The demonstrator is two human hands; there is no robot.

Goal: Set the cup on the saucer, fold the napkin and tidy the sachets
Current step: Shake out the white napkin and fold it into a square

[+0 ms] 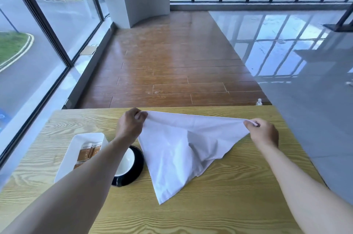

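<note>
A white cloth napkin [177, 149] hangs stretched above the wooden table [219, 205], its lower corner resting on the wood. My left hand [130, 124] pinches its far left corner and my right hand [264, 131] pinches the far right corner. A white-lined cup [126, 160] sits on a black saucer [136, 171] left of the napkin, partly hidden by my left forearm. Brown sachets [88, 152] lie in a white rectangular tray [76, 142] further left.
The table's far edge runs just past my hands, with wooden floor beyond. A small bottle [259, 101] stands on the floor past the far right edge. Large windows line the left side.
</note>
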